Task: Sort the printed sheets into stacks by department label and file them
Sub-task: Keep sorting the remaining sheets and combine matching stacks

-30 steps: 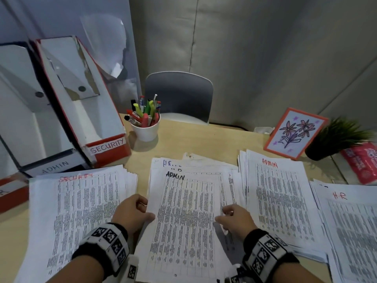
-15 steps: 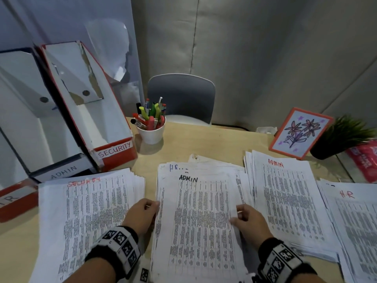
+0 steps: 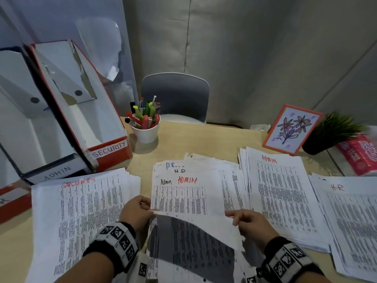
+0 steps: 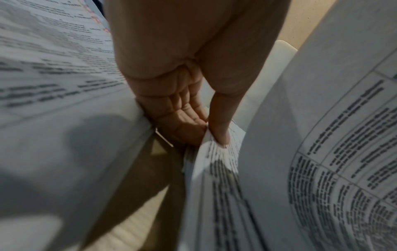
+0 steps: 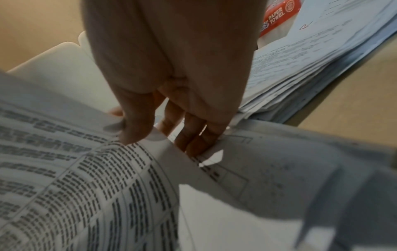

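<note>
In the head view a printed sheet marked ADMIN (image 3: 183, 197) is raised off the mixed middle pile (image 3: 193, 254), casting a shadow on it. My left hand (image 3: 142, 207) pinches its left edge; the left wrist view shows thumb and fingers of that left hand (image 4: 206, 129) closed on paper edges. My right hand (image 3: 240, 218) pinches the sheet's right edge, and the right wrist view shows the right hand (image 5: 150, 135) with its thumb on top of the sheet (image 5: 96, 169). Sorted stacks lie around: SECURITY (image 3: 81, 211) left, ADMIN (image 3: 281, 197) right, HR (image 3: 350, 217) far right.
Open file boxes labelled SECURITY (image 3: 110, 150) and ADMIN (image 3: 57, 172) stand at the back left, a third red box (image 3: 12, 201) at the left edge. A pen cup (image 3: 145, 131), a flower card (image 3: 291, 129), a small plant (image 3: 334, 131) and a paper towel pack (image 3: 363, 156) line the back; a chair (image 3: 175, 97) stands behind the table.
The ADMIN sheet lay flat on the middle pile with my hands at its sides; now both hands have pinched it and raised it off the pile.
</note>
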A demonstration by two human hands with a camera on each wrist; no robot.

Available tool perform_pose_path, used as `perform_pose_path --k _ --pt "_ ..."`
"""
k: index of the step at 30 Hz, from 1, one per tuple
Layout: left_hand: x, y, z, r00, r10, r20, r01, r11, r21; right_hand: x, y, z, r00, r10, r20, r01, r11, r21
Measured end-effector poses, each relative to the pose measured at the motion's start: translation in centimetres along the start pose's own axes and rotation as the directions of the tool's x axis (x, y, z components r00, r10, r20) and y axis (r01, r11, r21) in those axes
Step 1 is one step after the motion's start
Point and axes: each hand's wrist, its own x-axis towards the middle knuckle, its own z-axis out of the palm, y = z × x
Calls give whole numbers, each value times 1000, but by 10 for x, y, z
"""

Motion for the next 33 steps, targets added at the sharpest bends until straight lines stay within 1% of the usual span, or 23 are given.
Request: perform_pose_path --k 2,5,8,10,11,12,13,14,15,17,18,19,20,22,25,26,28,29,32,33 --pt "-1 1 -1 1000 -6 -15 5 999 -32 -1 -3 -1 1000 0 9 0 1000 -1" --pt "-3 1 -4 999 22 -44 -22 1000 10 -1 -9 -1 999 39 25 -40 999 37" --pt "-4 -1 -6 998 54 -40 -52 998 46 2 -6 1 995 95 15 -96 989 109" --pt "-7 2 -8 999 51 -4 -50 998 47 6 -3 3 991 135 27 -137 981 139" --pt "-9 4 -8 1000 26 14 -26 999 20 8 -2 3 988 151 31 -154 977 146" --pt "-12 8 -9 998 -31 51 34 998 -46 10 -2 4 986 164 36 -168 974 154" --pt "-16 13 -10 990 -88 110 102 985 -135 11 -4 5 983 177 44 -182 967 176" --pt "-19 15 -11 979 -117 166 148 971 -186 11 -6 7 981 189 52 -196 957 214" --pt "-20 17 -12 971 -119 206 156 972 -176 11 -8 9 979 197 51 -204 946 251" --pt "-17 13 -12 971 -88 222 99 994 -38 11 -11 13 975 221 33 -220 928 301" --pt "-17 9 -12 969 -45 244 45 999 9 10 -13 15 973 228 17 -223 927 302" --pt "-20 10 -13 960 7 280 -15 1000 25 10 -14 16 973 231 3 -223 934 280" --pt "-19 9 -13 951 53 305 -57 998 4 12 -13 17 974 229 -4 -221 944 247" --pt "-18 5 -9 953 75 293 -65 997 -45 14 -12 20 975 222 -6 -218 962 166" --pt "-20 5 -3 973 79 216 -86 996 22 14 -10 24 980 198 -20 -195 977 85" --pt "-19 5 -3 973 89 211 -97 995 26 14 -9 25 982 185 -37 -181 979 99" --pt "-21 6 -5 977 69 202 -66 998 -23 14 -9 28 983 173 -59 -160 970 182" --pt "-22 6 -5 977 64 202 -56 998 -43 13 -9 28 985 166 -42 -154 965 214" --pt "-22 2 -9 973 46 224 -43 999 -21 6 -15 31 982 171 83 -185 956 229" --pt "-24 3 -10 970 52 236 -45 998 -36 4 -16 32 980 174 101 -194 952 239"
